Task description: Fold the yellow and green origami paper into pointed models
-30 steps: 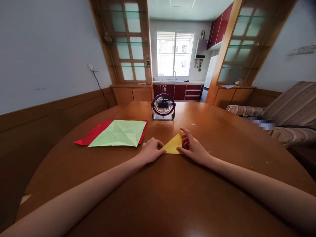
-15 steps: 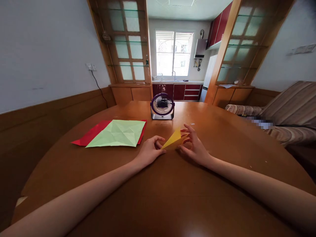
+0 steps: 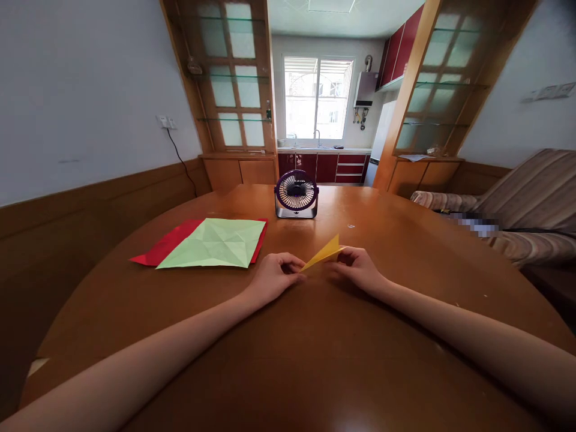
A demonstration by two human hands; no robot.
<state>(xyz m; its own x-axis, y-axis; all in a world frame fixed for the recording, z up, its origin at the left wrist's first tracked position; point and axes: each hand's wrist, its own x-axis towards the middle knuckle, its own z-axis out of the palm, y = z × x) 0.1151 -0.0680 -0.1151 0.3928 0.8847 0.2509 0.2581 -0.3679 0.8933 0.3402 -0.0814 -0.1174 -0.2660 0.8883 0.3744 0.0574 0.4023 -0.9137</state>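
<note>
Since a second ago the yellow folded paper (image 3: 323, 256) has come up off the table (image 3: 288, 360): it lay flat as a triangle between both hands, now it reads as a thin sliver, edge-on to the camera, tilted. Left hand (image 3: 270, 279) is pinched on its near-left tip, low and close to the wood. Right hand (image 3: 360, 270) has closed from a spread, flat pose into a pinch on the far-right end, which sits higher. So both hands are grasping the paper, one at each end. Long axis runs from near-left, low, to far-right, high, spanning the gap between the two grips; the free pointed edge stands up toward the fan (image 3: 296, 194). Neither hand is clearly nearer, since each holds its own end. Paper sits mid-table, just this side of the fan and well apart from it. Green creased sheet (image 3: 213, 243) lies flat over a red sheet (image 3: 164, 245) off to the left, untouched, apart from the left hand.
</note>
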